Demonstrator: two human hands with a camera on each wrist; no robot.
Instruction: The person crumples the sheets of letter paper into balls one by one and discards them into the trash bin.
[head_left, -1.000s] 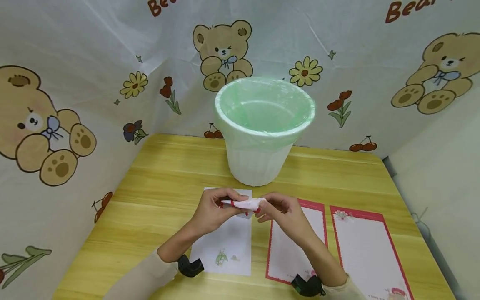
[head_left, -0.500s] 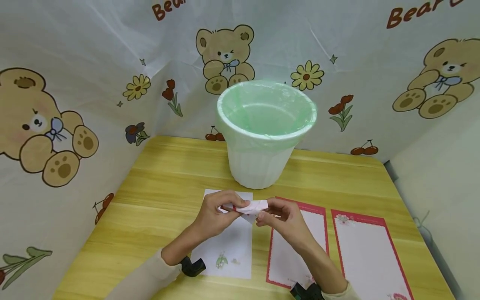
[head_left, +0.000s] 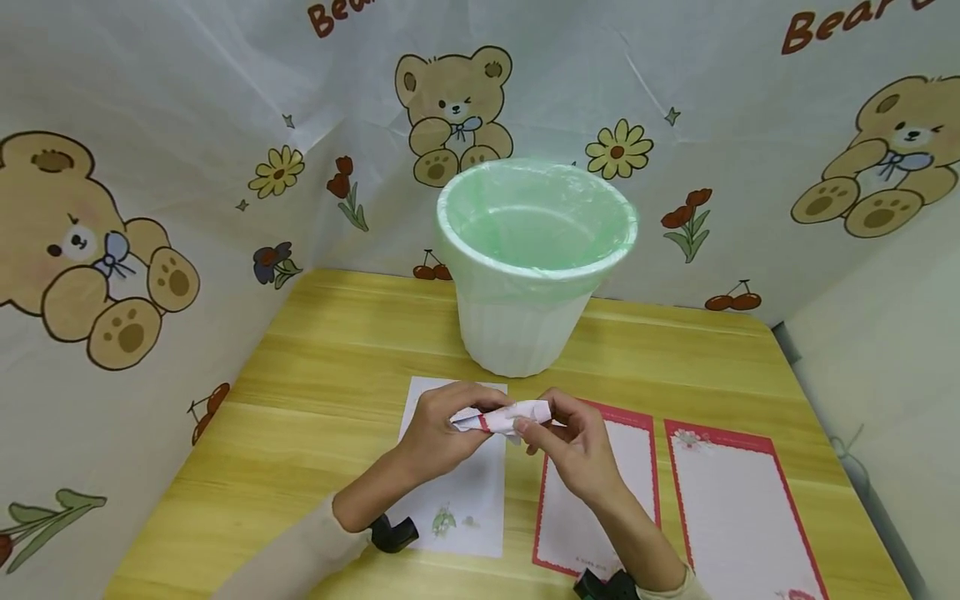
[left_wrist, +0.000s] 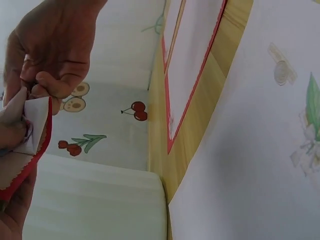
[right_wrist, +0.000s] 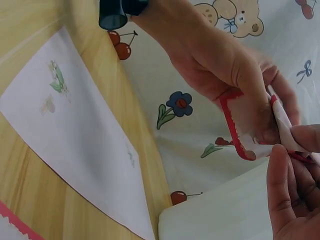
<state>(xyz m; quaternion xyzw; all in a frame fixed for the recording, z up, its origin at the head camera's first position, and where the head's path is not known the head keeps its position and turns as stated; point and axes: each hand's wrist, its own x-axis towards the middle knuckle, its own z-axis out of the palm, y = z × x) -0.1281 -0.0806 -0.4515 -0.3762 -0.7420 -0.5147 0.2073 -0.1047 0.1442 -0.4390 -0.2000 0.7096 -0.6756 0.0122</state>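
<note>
Both hands hold a crumpled, folded sheet of paper (head_left: 531, 411), white with a red border, above the table in front of the bin. My left hand (head_left: 448, 429) pinches its left end between thumb and fingers. The right hand (head_left: 577, 446) grips the right end, thumb in front and fingers behind. In the left wrist view, a flap of the paper (left_wrist: 15, 172) with a red scalloped edge sticks out between the hands. From the right wrist, the paper (right_wrist: 239, 127) shows a red-edged corner beneath the left hand (right_wrist: 227, 62). Parts of the paper are hidden by fingers.
A white bin (head_left: 517, 333) with a green liner stands behind the hands. On the wooden table (head_left: 315, 375) lie a white sheet with a green plant print (head_left: 465, 508) and two red-bordered sheets, one (head_left: 573, 517) beside the other (head_left: 738, 500). A bear-print cloth (head_left: 360, 92) hangs behind.
Both hands have shifted slightly right with the paper. The fingers have moved along it, and the paper now looks longer and tilted, its right end higher. Bin and sheets on the table stay put.
</note>
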